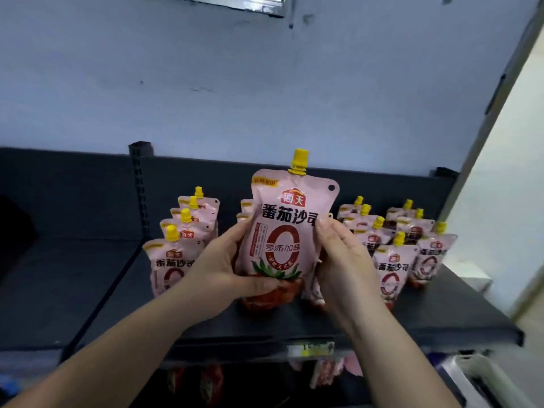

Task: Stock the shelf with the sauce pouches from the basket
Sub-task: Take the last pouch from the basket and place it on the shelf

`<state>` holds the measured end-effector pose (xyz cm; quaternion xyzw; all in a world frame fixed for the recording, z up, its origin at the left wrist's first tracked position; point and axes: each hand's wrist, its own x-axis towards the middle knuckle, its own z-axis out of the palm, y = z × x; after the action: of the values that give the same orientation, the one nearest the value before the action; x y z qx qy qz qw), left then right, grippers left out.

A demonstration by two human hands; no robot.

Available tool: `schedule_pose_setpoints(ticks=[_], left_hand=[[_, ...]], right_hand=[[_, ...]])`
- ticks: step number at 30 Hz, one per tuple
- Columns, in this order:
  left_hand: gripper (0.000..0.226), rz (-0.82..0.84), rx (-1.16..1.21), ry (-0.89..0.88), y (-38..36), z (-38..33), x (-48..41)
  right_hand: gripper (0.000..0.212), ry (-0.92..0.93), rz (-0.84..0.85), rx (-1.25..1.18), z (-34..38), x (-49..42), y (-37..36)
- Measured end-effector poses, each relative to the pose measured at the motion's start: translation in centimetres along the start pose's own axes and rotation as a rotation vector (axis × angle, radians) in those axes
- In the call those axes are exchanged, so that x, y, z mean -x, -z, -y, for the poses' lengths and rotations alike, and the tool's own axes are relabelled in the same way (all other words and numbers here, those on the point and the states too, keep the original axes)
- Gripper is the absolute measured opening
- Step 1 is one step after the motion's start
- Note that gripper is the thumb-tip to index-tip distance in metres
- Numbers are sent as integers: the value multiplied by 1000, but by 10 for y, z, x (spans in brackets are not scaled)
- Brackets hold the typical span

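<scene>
A pink sauce pouch (287, 231) with a yellow cap stands upright at the middle of the dark shelf (441, 313). My left hand (223, 269) grips its lower left side, thumb across the bottom front. My right hand (344, 254) holds its right edge. Behind it more pouches stand in a row, mostly hidden. A row of pouches (179, 245) stands to the left, and two rows of pouches (394, 248) stand to the right. The basket is out of view.
A perforated black upright (138, 187) divides the shelf's back panel. The shelf section to the left (59, 275) is dark and holds nothing visible. A price tag (310, 348) sits on the shelf's front edge. More pouches (323, 372) show on the level below.
</scene>
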<state>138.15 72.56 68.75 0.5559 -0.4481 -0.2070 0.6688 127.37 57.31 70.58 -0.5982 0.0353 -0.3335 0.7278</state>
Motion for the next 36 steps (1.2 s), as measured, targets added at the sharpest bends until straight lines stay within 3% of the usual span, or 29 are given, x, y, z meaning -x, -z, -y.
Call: schedule_pose_setpoints(ticks=[5,9,12,18,24,30,36], left_hand=[[71,169,-87,48,-34,25,-39],[62,306,-166,47,-62,35,-80],[59,396,-95,90,-86,42,-104],[62,412,-43,82,-147,54,-123],[66,435,-101,30,-222,72,-144],[63,347,-56,59,-282,112,-175],[68,157,-30,148,-325,164,-192]], right_hand=[[34,68,-244,36,23,-17,27],[17,26,-416,-2,39,-32,59],[17,23,-501,14,48,-38,87],[38,100,-587,41,64,-32,140],[23,167,-668,26,80,-26,211],[27,89,-528,299,82,-47,280],[34,-144,-72,508,50,-39,370]])
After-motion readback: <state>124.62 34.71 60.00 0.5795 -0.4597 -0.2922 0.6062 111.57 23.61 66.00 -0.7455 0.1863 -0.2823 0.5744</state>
